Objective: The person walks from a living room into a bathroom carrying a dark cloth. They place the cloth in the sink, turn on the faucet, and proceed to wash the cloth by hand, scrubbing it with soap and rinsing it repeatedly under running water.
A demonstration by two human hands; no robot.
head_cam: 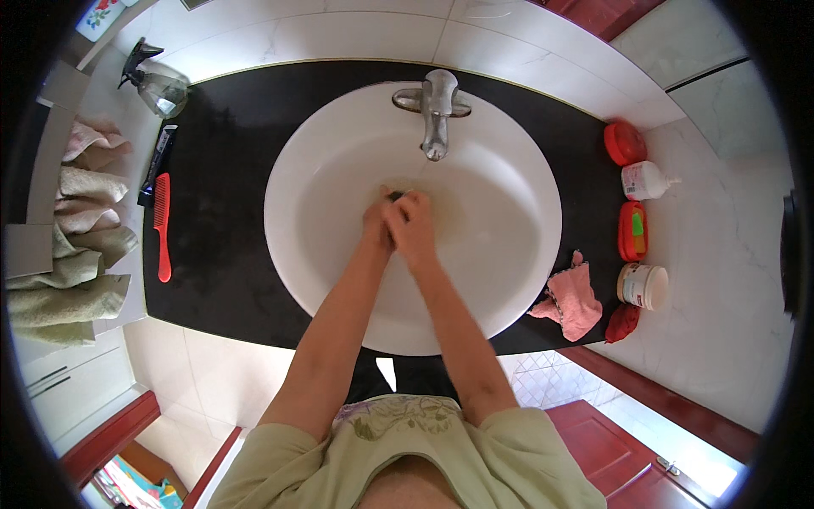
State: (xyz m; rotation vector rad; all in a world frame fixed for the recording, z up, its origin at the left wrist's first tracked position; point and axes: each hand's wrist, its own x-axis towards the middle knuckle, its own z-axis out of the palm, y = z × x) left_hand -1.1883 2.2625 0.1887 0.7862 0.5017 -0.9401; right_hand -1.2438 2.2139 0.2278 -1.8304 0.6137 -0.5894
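Over the middle of a white oval washbasin (496, 280), my left hand (376, 223) and my right hand (412, 223) are pressed together. The right fingers lie across the left hand and partly cover it. A small dark patch shows just beyond the fingertips; whether it is the drain or something held cannot be made out. Brownish tint marks the basin bowl around the hands. Above them at the back rim stands a chrome faucet (437, 114), its spout apart from both hands. No stream of water is visible from it.
The basin sits in a black countertop (216, 254). On the left are a red comb (163, 226), a dark tube (158, 159), a spray bottle (162, 92) and hanging towels (76, 305). Right: a pink cloth (574, 302), a white bottle (643, 181), a red soap dish (626, 232), a jar (641, 286).
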